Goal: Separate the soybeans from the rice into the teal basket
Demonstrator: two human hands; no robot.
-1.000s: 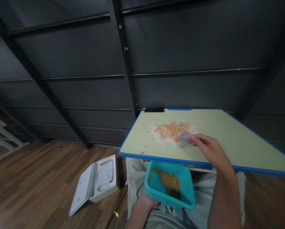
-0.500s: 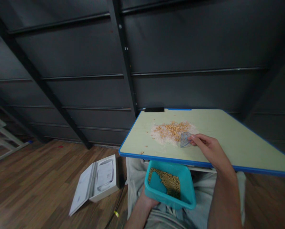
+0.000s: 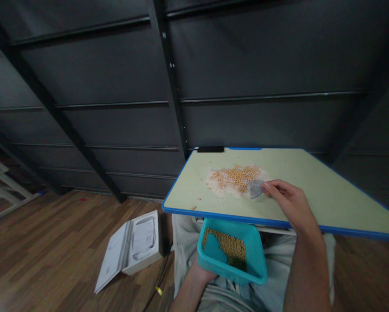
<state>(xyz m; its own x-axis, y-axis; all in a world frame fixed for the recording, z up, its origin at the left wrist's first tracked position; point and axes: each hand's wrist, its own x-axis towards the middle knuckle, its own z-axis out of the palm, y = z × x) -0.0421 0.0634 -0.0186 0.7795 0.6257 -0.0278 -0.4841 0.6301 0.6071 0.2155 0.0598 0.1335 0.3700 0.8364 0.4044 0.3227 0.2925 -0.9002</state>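
Between the thumb and fingers of my right hand (image 3: 288,197) is a thin, clear plastic scraper (image 3: 255,189). Its edge is at the right side of a pile of yellow soybeans (image 3: 236,174) mixed with white rice-like grains (image 3: 222,190) on the tabletop. My left hand (image 3: 204,274) holds a turquoise plastic tub (image 3: 230,272) at its near left side, over my lap and below the table's front edge. Most of that hand's fingers are hidden under the tub. Soybeans (image 3: 233,248) cover part of the tub's bottom, and bare turquoise shows at the left.
The pale table (image 3: 327,195) has a blue rim, with a black bar (image 3: 210,149) at its back edge. A few stray bits (image 3: 193,208) lie near the front left corner. An opened white box (image 3: 145,240) and a cable (image 3: 158,281) are on the wooden floor at left. Dark panels stand behind.
My right hand has moved slightly to the right with the scraper, away from the middle of the pile. The left hand and tub stay in place.
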